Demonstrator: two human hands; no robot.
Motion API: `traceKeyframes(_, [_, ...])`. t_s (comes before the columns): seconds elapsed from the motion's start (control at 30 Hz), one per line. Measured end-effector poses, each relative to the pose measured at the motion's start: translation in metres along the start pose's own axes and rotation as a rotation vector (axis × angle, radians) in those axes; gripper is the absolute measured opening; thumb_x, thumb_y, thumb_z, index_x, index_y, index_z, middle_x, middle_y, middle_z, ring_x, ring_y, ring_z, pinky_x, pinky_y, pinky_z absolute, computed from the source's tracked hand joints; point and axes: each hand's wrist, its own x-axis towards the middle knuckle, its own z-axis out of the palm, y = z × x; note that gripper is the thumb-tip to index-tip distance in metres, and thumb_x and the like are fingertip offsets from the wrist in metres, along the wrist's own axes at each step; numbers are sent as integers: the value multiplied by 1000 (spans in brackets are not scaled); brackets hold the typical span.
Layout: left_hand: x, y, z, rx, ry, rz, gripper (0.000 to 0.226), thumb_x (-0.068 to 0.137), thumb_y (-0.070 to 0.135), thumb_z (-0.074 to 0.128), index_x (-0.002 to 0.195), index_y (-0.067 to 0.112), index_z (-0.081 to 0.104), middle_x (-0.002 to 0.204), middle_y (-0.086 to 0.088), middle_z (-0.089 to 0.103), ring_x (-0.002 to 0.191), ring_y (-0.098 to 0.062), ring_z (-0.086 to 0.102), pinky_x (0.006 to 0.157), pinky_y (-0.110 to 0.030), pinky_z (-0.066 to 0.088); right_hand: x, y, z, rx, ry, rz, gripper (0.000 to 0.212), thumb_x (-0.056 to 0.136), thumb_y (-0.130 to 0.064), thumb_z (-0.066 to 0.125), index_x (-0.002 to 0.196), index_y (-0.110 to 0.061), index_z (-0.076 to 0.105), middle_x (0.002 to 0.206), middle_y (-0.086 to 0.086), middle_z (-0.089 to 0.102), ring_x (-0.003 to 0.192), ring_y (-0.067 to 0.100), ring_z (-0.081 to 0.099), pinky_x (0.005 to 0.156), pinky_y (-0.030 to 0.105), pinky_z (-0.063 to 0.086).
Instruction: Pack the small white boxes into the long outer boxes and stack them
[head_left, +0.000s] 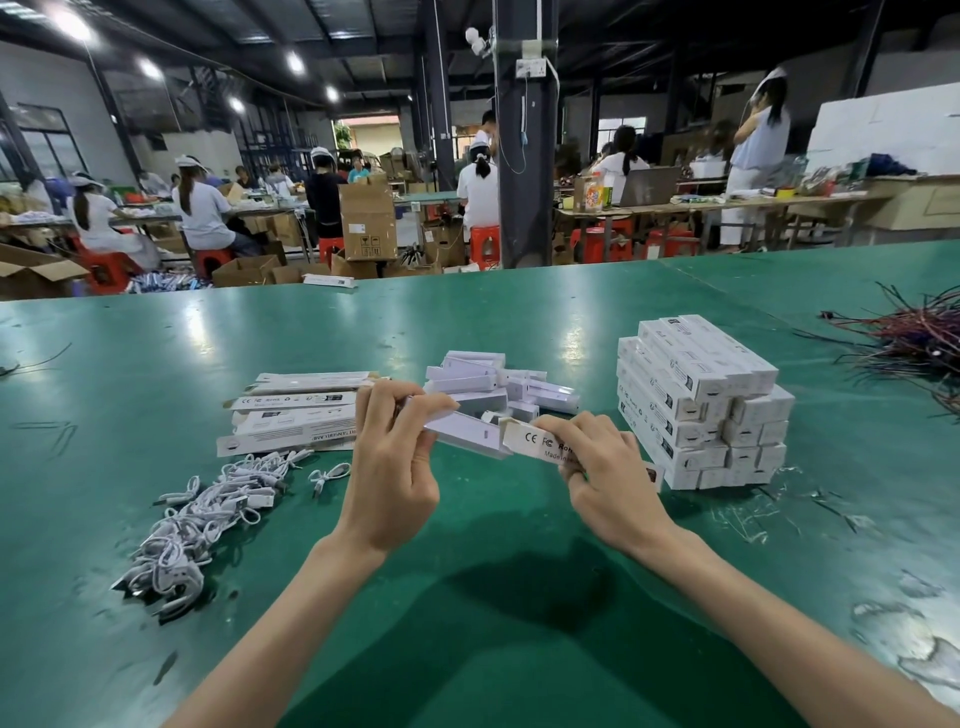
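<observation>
**Insertion step under way: inner box at the mouth of the outer box**

Head view. Both hands work above the middle of the table, clear of its surface. The left hand has its grip clamped on one small white box, held at a slant with its far end pointing right. The right hand has its grip clamped on a long outer box, printed face up, open end turned left. The two boxes meet end to end. Whether the inner box has entered cannot be told, since the end flap covers the joint.

Stock on the table: a loose pile of small white boxes lies just behind the hands. The empty outer boxes are fanned out left of centre. Bundled white cables lie toward the near left corner. The finished stack stands right of centre, its layers laid crosswise. A tangle of coloured wires lies at the right edge.

Assessment: the step in hand is sliding the inner box into the sleeve. To do it well:
- Bring both boxes onto one line before pushing, as the present slant is likely to jam a corner.
- Keep the flap folded outward, clear of the mouth.
- Hold the outer box by its narrow sides so the mouth is not squashed flat.
- Push from the rear end of the inner box until it seats fully, then tuck the flap.
- Lay the packed box square with the top course, because the upper layers of the stack look slightly askew.
</observation>
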Motion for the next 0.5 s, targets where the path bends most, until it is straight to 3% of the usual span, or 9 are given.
traceKeyframes(0.3, [-3,6,7,-79,52,-44,34,78,-13,46,102,0,66,102,-10,46,101,-21,42,95,-20,34,1,-1,-2,-28,-33,-4,54,85,4,50,131,-25,56,98,-2,55,100,18,46,88,37,33])
traceKeyframes(0.4, [-3,6,7,-181,23,-125,35,83,-11,47,103,11,65,103,-6,49,98,-15,46,89,-13,36,1,0,-4,-51,-71,4,60,83,5,49,133,-27,54,101,-2,55,101,17,45,91,37,32])
traceKeyframes(0.5, [-2,4,6,-299,-38,-258,47,88,-15,50,101,29,58,104,-2,54,82,-4,49,73,-12,39,1,1,-5,-64,-89,8,62,81,5,49,134,-27,52,102,-2,56,102,17,45,91,36,32])
